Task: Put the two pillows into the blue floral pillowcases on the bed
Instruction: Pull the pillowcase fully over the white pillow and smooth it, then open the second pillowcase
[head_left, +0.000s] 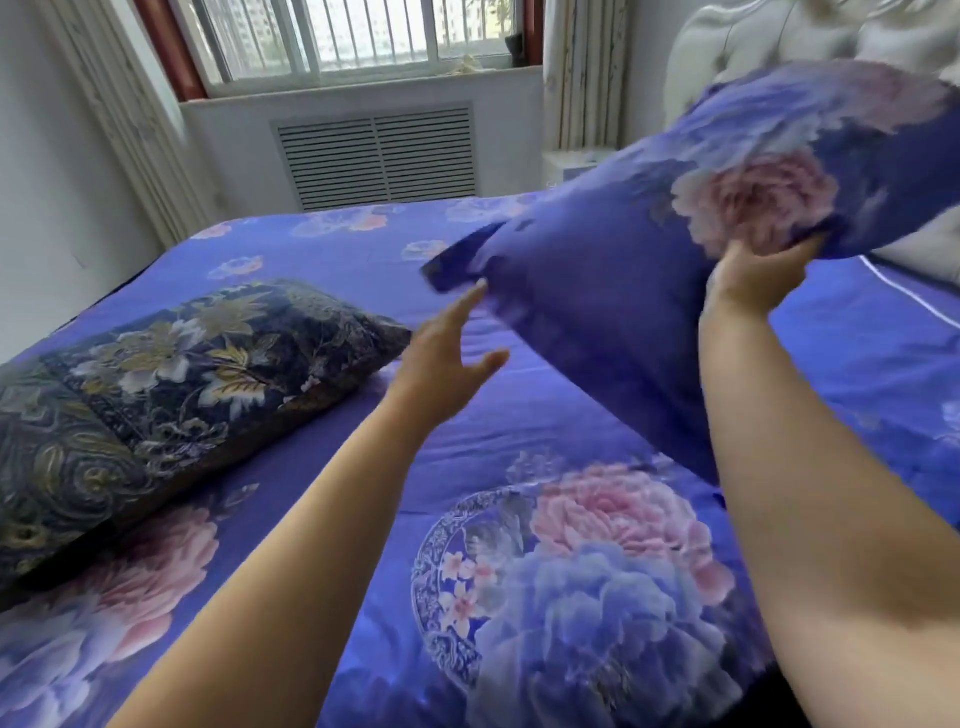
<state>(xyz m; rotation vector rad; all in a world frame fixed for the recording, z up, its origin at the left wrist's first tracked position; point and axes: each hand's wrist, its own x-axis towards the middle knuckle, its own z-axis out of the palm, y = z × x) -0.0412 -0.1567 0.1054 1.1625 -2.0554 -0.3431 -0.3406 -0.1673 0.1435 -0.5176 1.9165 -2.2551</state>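
Two pillows we see: our right hand (753, 275) grips the blue-cased pillow (675, 244) aloft over the bed (363, 415); our left hand (447, 358) spreads its fingers just beside it; the dark floral pillow (171, 384) lies left.

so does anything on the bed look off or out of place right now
One thing: the dark gold-patterned pillow on the left of the bed has no blue floral case. The cased pillow is in the air, tilted, in the right hand.
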